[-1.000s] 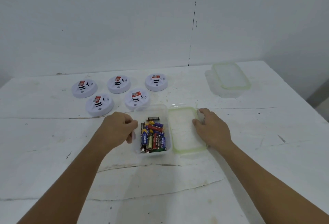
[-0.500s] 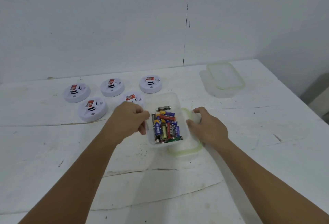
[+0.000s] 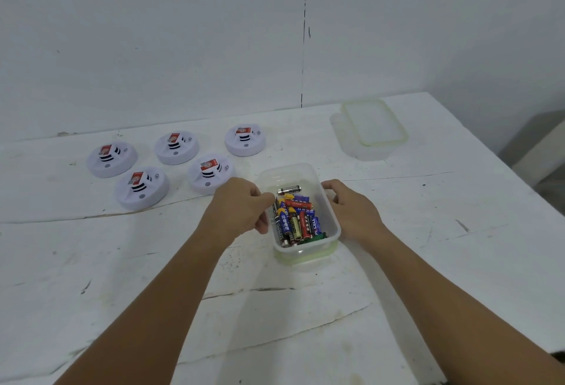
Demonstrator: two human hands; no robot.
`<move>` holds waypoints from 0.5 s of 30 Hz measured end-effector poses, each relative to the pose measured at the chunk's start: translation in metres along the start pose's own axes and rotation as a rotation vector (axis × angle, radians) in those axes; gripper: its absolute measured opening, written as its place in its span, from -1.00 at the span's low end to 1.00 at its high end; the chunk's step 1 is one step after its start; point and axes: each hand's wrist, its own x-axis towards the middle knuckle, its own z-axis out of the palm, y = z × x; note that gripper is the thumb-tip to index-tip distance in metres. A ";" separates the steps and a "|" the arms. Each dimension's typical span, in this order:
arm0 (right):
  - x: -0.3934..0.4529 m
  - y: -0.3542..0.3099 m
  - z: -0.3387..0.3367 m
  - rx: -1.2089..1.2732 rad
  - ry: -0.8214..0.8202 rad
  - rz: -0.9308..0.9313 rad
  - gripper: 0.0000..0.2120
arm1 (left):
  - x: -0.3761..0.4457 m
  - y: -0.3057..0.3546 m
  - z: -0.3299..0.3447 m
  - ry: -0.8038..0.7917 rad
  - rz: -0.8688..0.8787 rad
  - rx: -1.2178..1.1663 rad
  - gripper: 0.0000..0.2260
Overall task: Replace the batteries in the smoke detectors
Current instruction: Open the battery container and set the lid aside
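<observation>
A clear box (image 3: 301, 176) of batteries (image 3: 296, 219) sits on its green-rimmed lid (image 3: 305, 257) on the white table (image 3: 428, 247); the left hand (image 3: 241, 208) grips the box's left wall, fingers curled over the rim; the right hand (image 3: 351, 208) holds the right wall, fingers curled round it; five smoke detectors (image 3: 211, 175) lie left of and behind the box, the nearest just beside the left hand; a second box with lid (image 3: 371, 127) rests well behind and to the right of the battery box.
</observation>
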 end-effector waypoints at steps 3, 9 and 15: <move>-0.003 -0.001 -0.001 0.038 0.015 -0.001 -0.73 | -0.005 -0.003 0.001 0.020 -0.020 0.048 -0.72; -0.011 -0.003 -0.007 0.151 0.003 0.006 -0.69 | -0.036 -0.013 -0.002 -0.208 -0.115 0.020 -0.61; -0.010 0.002 -0.026 0.201 0.067 0.012 -0.91 | -0.027 -0.012 -0.001 -0.243 -0.185 -0.319 -0.74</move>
